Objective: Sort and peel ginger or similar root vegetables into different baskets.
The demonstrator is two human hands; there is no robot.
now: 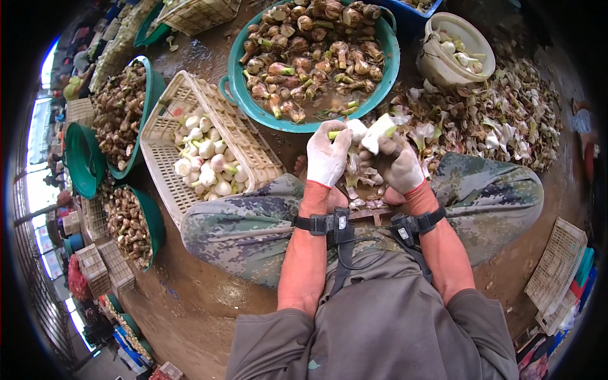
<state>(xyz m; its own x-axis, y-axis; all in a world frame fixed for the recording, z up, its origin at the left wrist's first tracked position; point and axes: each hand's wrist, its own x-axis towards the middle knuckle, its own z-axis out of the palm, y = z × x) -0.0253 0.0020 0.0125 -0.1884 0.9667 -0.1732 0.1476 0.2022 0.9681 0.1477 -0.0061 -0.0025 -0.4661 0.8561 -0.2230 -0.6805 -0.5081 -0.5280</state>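
My left hand [328,149], in a white knitted glove, grips a whitish garlic bulb [356,129] with a short green stem stub showing by the fingers. Close beside it, my gloved right hand [398,164] pinches a piece of white and pale-green garlic husk [379,132]. The right glove is stained brown at the fingers. Just beyond both hands stands a green plastic tub [310,127] of unpeeled, muddy garlic in brown water. To the left, a cream plastic crate [164,164] holds peeled white garlic bulbs [207,149].
Garlic husks [498,121] heap up on the wet floor at the right, beside a white bucket [430,61] with pale garlic in it. More green tubs [151,228] with brown garlic stand at the left. A stacked crate [553,259] lies far right.
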